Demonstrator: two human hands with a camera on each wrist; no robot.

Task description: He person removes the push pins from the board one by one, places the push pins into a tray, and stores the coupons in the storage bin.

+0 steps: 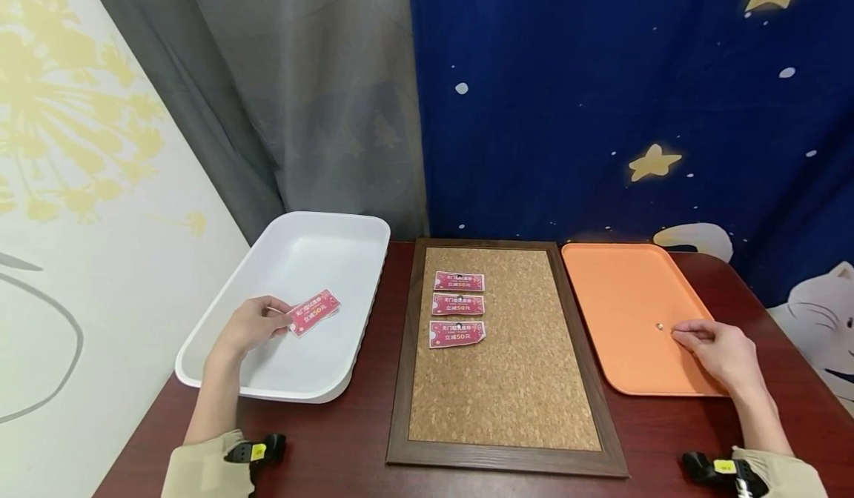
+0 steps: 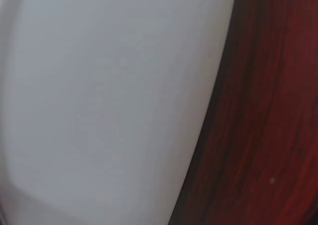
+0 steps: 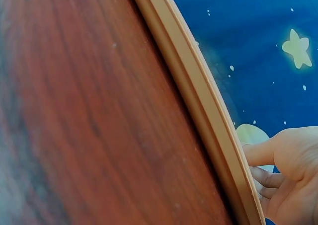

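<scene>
In the head view my left hand (image 1: 251, 325) pinches a pink paper coupon (image 1: 314, 313) by its lower left end, over the white bin (image 1: 287, 379). On the orange tray (image 1: 620, 283) lies a small shiny pushpin (image 1: 660, 327). Just right of that pin is my right hand (image 1: 720, 353), its thumb and forefinger tips close together and pointing at it. The right wrist view shows this hand (image 3: 293, 173) beyond the tray's rim, its fingertips partly hidden. Between the two containers lies a framed cork board (image 1: 507, 379), carrying three pinned coupons (image 1: 457, 304) in a column at its upper left.
All of this stands on a dark red wooden table (image 1: 320, 446). Behind it hang a grey curtain (image 1: 333, 113) and a blue star-patterned curtain (image 1: 567, 113). A white wall (image 1: 100, 261) borders the left side. The bin's side fills much of the left wrist view.
</scene>
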